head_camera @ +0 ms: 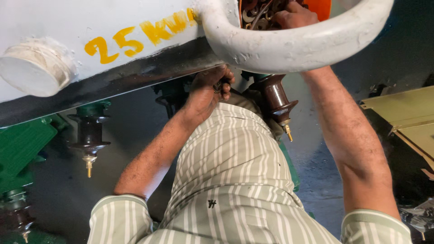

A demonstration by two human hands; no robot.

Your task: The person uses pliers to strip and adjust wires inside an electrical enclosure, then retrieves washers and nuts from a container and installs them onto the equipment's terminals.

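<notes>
My left hand [209, 88] is clenched around a small dark tool handle [220, 85], pressed up against the black lower edge of a grey painted metal tank [54, 22]. My right hand [294, 16] reaches past a thick grey curved lifting loop [289, 45] into an orange container [322, 8] holding several metal washers and rings [253, 13]. Its fingertips are buried among them, so its grip is hidden. A brown ribbed insulator [275, 97] with a brass stud stands between my forearms. My striped shirt [235, 180] fills the lower middle.
A second brown insulator [89, 135] on a green fitting stands at the left, and a third [18, 221] at the bottom left. A green metal part [20, 149] lies at the left. An olive-coloured metal box [407, 117] sits at the right. A round grey plug [36, 65] juts from the tank.
</notes>
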